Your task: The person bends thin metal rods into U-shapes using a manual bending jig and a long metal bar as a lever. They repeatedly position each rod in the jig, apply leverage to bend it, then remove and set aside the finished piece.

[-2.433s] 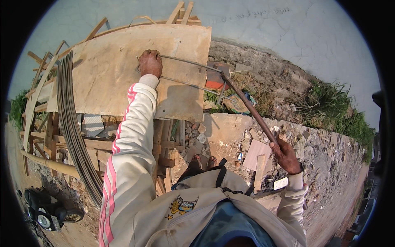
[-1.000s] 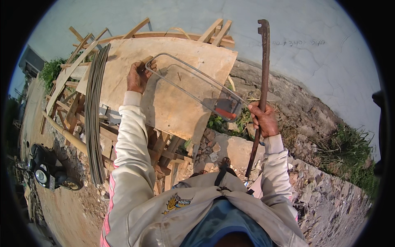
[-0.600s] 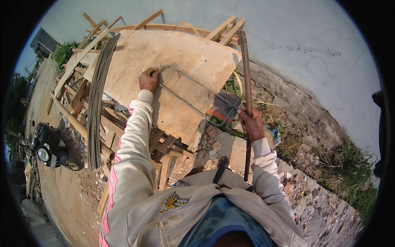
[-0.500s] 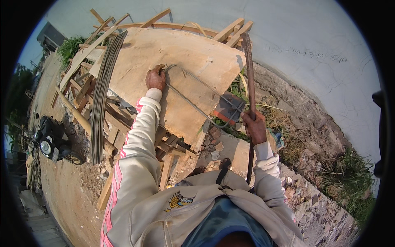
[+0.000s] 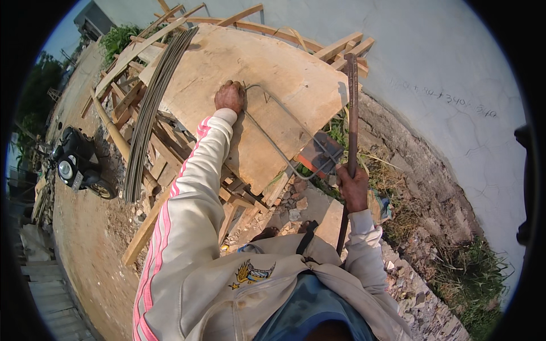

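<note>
A thin steel rod (image 5: 272, 138), bent into a long rectangular frame, lies over a wooden board (image 5: 213, 62). My left hand (image 5: 230, 96) is closed at the far left corner of this bent rod, resting on the board. A long rusty metal bar (image 5: 352, 108) stands out past the board's right edge. My right hand (image 5: 352, 187) is wrapped round its middle, with the near right end of the bent rod beside the fingers. Just under that end sits a dark and orange block-shaped object (image 5: 319, 152), partly hidden; I cannot make out its kind.
A bundle of straight steel rods (image 5: 153, 105) lies across the board's left side. Timber pieces (image 5: 165, 150) are stacked beneath and around it. A motorcycle (image 5: 79, 165) stands at left on the dirt path. Rubble (image 5: 421, 290) and a grey wall (image 5: 432, 51) are at right.
The whole view has shifted, so the board, the rods and the motorcycle appear further right and mostly higher. Both hands keep the same holds, with little visible movement against the board.
</note>
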